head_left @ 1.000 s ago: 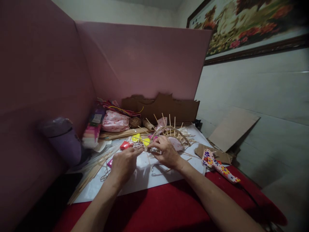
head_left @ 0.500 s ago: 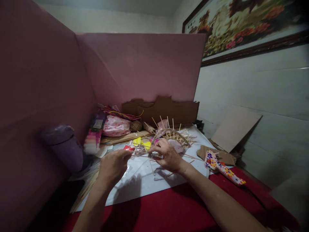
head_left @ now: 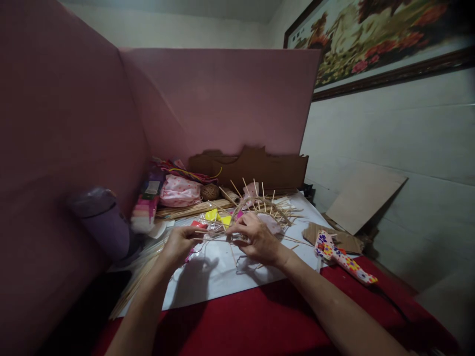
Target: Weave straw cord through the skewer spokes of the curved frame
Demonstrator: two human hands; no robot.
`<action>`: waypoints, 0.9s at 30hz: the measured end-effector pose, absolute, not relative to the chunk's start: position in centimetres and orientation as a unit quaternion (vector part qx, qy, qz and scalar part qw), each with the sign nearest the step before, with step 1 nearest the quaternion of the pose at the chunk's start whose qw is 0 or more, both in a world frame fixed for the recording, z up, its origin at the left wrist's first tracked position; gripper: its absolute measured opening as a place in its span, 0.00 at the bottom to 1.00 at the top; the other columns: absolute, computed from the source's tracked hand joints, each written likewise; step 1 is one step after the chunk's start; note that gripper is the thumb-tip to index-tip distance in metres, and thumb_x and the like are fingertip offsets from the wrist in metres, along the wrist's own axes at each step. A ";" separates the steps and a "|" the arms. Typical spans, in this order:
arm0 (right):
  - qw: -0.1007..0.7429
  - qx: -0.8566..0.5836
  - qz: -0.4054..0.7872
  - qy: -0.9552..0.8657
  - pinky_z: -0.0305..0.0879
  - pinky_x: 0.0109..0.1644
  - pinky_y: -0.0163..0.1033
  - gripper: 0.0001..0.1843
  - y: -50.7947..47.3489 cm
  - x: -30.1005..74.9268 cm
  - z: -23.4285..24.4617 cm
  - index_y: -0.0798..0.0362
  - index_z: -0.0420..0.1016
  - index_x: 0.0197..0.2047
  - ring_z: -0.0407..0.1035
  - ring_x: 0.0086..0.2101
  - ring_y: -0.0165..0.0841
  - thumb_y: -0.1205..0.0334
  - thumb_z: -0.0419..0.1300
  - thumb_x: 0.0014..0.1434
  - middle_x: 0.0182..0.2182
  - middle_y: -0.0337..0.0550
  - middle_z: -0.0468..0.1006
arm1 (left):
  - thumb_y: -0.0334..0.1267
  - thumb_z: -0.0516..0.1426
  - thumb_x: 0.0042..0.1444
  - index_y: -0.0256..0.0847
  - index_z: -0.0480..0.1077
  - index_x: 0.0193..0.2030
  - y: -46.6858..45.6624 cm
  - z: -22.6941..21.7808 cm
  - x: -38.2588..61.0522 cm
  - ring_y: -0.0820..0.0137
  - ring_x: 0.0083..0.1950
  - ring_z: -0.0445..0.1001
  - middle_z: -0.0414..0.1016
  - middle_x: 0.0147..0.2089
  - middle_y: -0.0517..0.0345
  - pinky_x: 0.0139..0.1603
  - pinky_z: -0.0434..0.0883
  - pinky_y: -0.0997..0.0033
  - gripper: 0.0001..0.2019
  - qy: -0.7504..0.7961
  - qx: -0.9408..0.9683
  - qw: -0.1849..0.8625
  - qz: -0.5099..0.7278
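Observation:
A ring that looks wrapped in twine stands tilted over the white sheet, with thin wooden sticks poking out around it. My right hand is closed at the ring's near left side, thumb and fingers pinching it; the exact grip is partly hidden. To its left, my left hand has its fingers pressed together around what looks like a strand of twine, stretched toward the right hand. Just beyond the hands lie yellow pieces and a red piece in clear wrapping.
A hot glue gun with a flower pattern lies on cardboard at the right. Behind are a twine ball, a pink dotted bag and bundled sticks. A purple bottle stands left. The white sheet covers red cloth.
My left hand has shifted slightly left and turned, its fingers now pointing more toward the right hand. The right hand stays at the ring, and the view has moved slightly.

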State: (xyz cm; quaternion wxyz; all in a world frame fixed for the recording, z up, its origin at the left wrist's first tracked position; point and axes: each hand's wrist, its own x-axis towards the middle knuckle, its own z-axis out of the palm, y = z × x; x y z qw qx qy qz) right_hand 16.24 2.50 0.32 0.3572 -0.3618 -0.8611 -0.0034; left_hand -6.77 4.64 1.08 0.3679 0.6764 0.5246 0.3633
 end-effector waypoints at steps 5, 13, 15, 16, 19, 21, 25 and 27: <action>0.359 -0.358 -0.005 -0.862 0.55 0.43 0.41 0.14 2.1 16.2 0.6 0.46 0.74 0.43 0.59 0.38 0.36 0.68 0.61 0.52 0.35 0.42 0.67 | 0.42 0.60 0.44 0.35 0.78 0.36 4.3 0.8 -5.7 0.67 0.37 0.74 0.80 0.35 0.52 0.36 0.68 0.71 0.14 0.479 0.693 0.406 0.354; 0.362 -0.417 -0.059 -0.831 0.54 0.43 0.41 0.15 2.6 16.2 0.0 0.46 0.74 0.41 0.57 0.39 0.37 0.71 0.60 0.51 0.35 0.43 0.67 | 0.45 0.62 0.43 0.34 0.76 0.29 4.0 1.6 -8.0 0.78 0.19 0.60 0.69 0.19 0.61 0.19 0.56 0.78 0.14 0.486 0.705 0.455 0.243; 0.357 -0.417 -0.062 -0.834 0.54 0.42 0.41 0.14 2.7 16.2 -0.1 0.46 0.74 0.41 0.57 0.38 0.37 0.70 0.61 0.52 0.35 0.43 0.67 | 0.44 0.64 0.41 0.34 0.76 0.29 3.7 2.1 -8.2 0.78 0.20 0.61 0.70 0.20 0.60 0.20 0.57 0.78 0.14 0.480 0.694 0.468 0.262; 0.355 -0.415 -0.063 -0.835 0.54 0.42 0.40 0.13 2.7 16.2 -0.2 0.46 0.74 0.41 0.57 0.38 0.37 0.70 0.61 0.52 0.34 0.43 0.67 | 0.44 0.64 0.40 0.34 0.76 0.29 3.5 2.4 -8.2 0.78 0.19 0.61 0.70 0.20 0.59 0.19 0.57 0.78 0.14 0.481 0.685 0.468 0.282; 0.355 -0.407 -0.058 -0.840 0.54 0.41 0.40 0.13 2.7 16.2 -0.3 0.46 0.75 0.40 0.57 0.38 0.37 0.70 0.61 0.51 0.34 0.43 0.67 | 0.45 0.63 0.40 0.34 0.75 0.28 3.1 3.0 -8.0 0.80 0.17 0.57 0.70 0.19 0.60 0.17 0.54 0.78 0.15 0.490 0.667 0.432 0.359; 0.359 -0.398 -0.053 -0.843 0.54 0.41 0.40 0.13 2.8 16.2 -0.3 0.46 0.74 0.40 0.58 0.37 0.36 0.70 0.61 0.52 0.33 0.42 0.66 | 0.45 0.63 0.40 0.34 0.74 0.26 3.2 3.0 -7.9 0.79 0.18 0.58 0.69 0.19 0.60 0.18 0.54 0.78 0.14 0.494 0.669 0.384 0.402; 0.363 -0.376 -0.045 -0.851 0.55 0.41 0.40 0.12 2.8 16.2 -0.3 0.46 0.74 0.41 0.58 0.37 0.36 0.69 0.61 0.53 0.33 0.42 0.66 | 0.45 0.59 0.42 0.35 0.73 0.24 4.1 2.0 -7.7 0.76 0.21 0.63 0.70 0.20 0.59 0.21 0.58 0.77 0.12 0.518 0.673 0.314 0.425; 0.363 -0.372 -0.044 -0.853 0.55 0.41 0.40 0.12 2.8 16.2 -0.2 0.46 0.74 0.41 0.58 0.37 0.36 0.68 0.61 0.53 0.33 0.42 0.65 | 0.43 0.59 0.41 0.35 0.73 0.23 4.7 0.9 -7.5 0.76 0.18 0.61 0.69 0.17 0.61 0.19 0.56 0.77 0.11 0.534 0.677 0.311 0.399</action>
